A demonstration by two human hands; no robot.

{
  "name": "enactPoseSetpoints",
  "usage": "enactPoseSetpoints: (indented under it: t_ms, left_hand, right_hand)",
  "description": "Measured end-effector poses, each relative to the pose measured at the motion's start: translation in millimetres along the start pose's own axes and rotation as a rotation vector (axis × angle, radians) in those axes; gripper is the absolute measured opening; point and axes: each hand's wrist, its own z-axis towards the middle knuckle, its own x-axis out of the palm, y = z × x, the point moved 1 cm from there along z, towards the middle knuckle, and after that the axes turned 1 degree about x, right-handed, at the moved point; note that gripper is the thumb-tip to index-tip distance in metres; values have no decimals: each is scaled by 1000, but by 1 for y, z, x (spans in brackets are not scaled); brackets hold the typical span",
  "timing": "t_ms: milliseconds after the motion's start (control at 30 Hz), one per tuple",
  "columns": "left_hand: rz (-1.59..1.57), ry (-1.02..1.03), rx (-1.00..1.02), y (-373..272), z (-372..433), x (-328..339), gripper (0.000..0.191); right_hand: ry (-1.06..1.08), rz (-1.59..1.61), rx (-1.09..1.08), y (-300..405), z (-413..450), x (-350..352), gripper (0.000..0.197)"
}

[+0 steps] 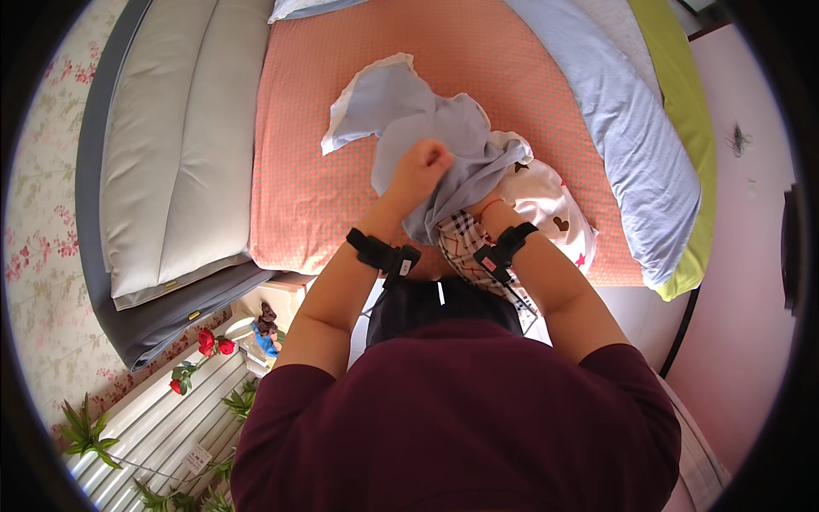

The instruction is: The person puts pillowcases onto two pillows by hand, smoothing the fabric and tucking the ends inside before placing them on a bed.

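A thin grey-blue cloth (448, 128) with a pale trimmed edge lies rumpled over the bed in front of me. Above its middle is my left hand (422, 168), fingers curled; whether they pinch any fabric is unclear. My right hand (485, 197) goes under the cloth's folds at the lower right, and its fingers are hidden. A shiny pale pillow or cushion (544, 205) with hearts and stars lies beside my right wrist. Checked plaid fabric (470, 246) hangs at the bed's near edge, below that wrist.
The bed has an orange patterned sheet (307, 179) and a padded grey headboard (173, 160) on the left. Blue bedding (614, 128) and a yellow-green cover (691, 192) run along the right. At the lower left, artificial red roses (206, 342) and green leaves lie on a white ribbed surface (185, 416).
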Motion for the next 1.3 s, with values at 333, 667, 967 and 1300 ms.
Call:
enactPoseSetpoints:
  t_ms: [333, 667, 967, 1300]
  left_hand:
    - [499, 275, -206, 67, -37, -40, 30]
    - [756, 96, -528, 4, -36, -3, 34]
    - [738, 634, -64, 41, -42, 42, 37]
    - [415, -230, 450, -11, 49, -28, 27]
  right_hand:
    - [-57, 115, 59, -16, 26, -41, 44]
    - [-104, 196, 119, -38, 14, -74, 44]
    - [-95, 158, 77, -25, 31, -72, 44]
    - [103, -83, -83, 20, 5, 7, 45]
